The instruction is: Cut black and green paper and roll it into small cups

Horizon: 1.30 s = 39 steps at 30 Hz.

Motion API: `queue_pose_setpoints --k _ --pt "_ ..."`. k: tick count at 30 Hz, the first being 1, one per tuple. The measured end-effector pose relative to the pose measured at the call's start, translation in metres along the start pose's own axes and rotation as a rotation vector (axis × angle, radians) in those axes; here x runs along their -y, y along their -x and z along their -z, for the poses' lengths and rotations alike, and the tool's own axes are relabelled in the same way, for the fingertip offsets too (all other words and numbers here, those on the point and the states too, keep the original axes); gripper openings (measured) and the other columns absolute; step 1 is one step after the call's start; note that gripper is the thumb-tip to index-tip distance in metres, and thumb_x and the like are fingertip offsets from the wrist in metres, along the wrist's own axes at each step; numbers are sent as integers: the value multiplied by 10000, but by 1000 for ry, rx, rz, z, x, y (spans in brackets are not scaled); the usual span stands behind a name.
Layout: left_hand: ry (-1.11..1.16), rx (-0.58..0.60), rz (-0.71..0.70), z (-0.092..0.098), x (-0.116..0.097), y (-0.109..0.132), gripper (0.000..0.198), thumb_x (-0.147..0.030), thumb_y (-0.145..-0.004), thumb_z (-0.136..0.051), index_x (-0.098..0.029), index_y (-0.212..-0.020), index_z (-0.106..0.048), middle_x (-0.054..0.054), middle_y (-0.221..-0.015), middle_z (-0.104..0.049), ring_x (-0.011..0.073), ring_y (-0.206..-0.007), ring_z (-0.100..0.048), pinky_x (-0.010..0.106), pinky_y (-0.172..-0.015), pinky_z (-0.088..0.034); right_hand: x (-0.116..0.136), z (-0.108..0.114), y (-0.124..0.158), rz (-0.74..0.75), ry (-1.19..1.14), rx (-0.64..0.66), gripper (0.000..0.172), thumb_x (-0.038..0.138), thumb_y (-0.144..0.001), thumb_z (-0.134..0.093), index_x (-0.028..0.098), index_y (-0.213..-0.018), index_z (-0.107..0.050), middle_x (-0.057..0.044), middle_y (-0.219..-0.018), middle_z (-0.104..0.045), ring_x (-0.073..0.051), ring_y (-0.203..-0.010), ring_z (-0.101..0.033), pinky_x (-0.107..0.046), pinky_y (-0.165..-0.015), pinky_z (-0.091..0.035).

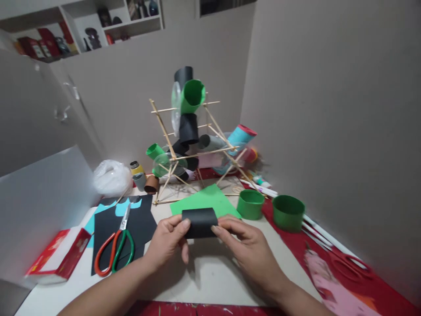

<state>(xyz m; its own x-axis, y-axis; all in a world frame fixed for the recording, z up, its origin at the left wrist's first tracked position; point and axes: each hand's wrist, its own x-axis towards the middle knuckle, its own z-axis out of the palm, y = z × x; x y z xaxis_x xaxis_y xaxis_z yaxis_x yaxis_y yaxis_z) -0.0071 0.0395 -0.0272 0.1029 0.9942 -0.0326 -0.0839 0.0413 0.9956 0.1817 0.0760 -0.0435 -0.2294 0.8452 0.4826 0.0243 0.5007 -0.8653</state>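
A short black paper roll (199, 222) is held above the table between both my hands. My left hand (167, 243) pinches its left end with thumb and fingers. My right hand (245, 248) grips its right end, fingers closed on it. Just behind the roll lies a green paper sheet (207, 199). Further back stands a frame of wooden sticks (184, 153) carrying several black, green and blue paper tubes.
Red and green scissors (115, 245) lie on black paper (138, 224) to the left. Two green paper rings (250, 204) (288, 213) stand at the right on red paper. A red and white box (57, 259), a white plastic bag (112, 177) and walls surround the table.
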Motion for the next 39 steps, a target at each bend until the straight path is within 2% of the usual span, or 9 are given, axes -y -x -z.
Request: queue_pose_setpoints --k 2,7,13,16,19,22,29,35,39 --pt "49 -11 -4 0 3 0 431 -518 -808 -676 -110 -944 -707 36 -720 -687 40 -311 -489 163 -317 -234 -3 0 2 -14 13 4 265 348 -829 -677 205 -606 -653 -30 -658 -632 -182 -636 -591 -252 -619 -482" --pt "47 -8 -34 1 7 2 537 -609 -741 -697 -115 -949 -715 18 -667 -647 49 -306 -483 162 -300 -298 -11 -2 1 -68 4 -85 144 368 -713 -767 231 -672 -746 -50 -735 -717 -206 -641 -649 -228 -547 -512" --pt "21 44 -37 4 2 5 496 -553 -809 -664 -118 -1045 -701 21 -672 -661 45 -309 -492 141 -309 -283 2 -3 2 9 31 -28 225 305 -811 -698 208 -613 -656 -25 -651 -617 -166 -609 -564 -246 -588 -478" --pt "-24 34 -51 5 2 3 434 -508 -871 -615 -123 -1054 -698 -14 -555 -614 42 -304 -471 133 -333 -274 3 -3 -1 -9 -11 1 276 302 -833 -678 194 -586 -621 -7 -607 -563 -152 -596 -528 -254 -576 -444" --pt "-86 0 -77 3 3 4 408 -477 -897 -597 -124 -1076 -695 -58 -413 -513 50 -304 -454 134 -374 -305 1 -1 -3 -80 -95 -34 197 313 -798 -712 187 -652 -670 -26 -700 -626 -161 -661 -567 -258 -597 -450" --pt "-132 -13 -97 -1 2 7 414 -472 -874 -631 -116 -1073 -704 -54 -413 -518 59 -325 -466 144 -388 -331 -1 1 -3 -117 -163 -72 147 306 -783 -721 189 -696 -701 -38 -769 -668 -171 -713 -600 -265 -630 -469" --pt "-23 0 -29 3 4 2 412 -474 -899 -595 -125 -1099 -684 -66 -367 -508 45 -290 -424 141 -382 -282 0 0 -2 8 -90 -21 168 253 -829 -687 189 -674 -694 -24 -704 -659 -155 -685 -589 -264 -647 -448" --pt "-162 -37 -72 1 4 4 414 -494 -870 -625 -103 -972 -715 -41 -375 -532 69 -327 -479 165 -420 -330 -1 0 -3 -112 -153 -47 148 305 -796 -717 183 -714 -705 -33 -754 -667 -158 -684 -584 -261 -604 -433" --pt "-132 27 -20 1 2 3 414 -499 -845 -652 -116 -991 -704 -44 -411 -547 73 -336 -495 168 -422 -340 0 1 -3 -64 -132 -52 174 288 -818 -691 184 -678 -682 -14 -706 -631 -145 -658 -562 -255 -608 -428"
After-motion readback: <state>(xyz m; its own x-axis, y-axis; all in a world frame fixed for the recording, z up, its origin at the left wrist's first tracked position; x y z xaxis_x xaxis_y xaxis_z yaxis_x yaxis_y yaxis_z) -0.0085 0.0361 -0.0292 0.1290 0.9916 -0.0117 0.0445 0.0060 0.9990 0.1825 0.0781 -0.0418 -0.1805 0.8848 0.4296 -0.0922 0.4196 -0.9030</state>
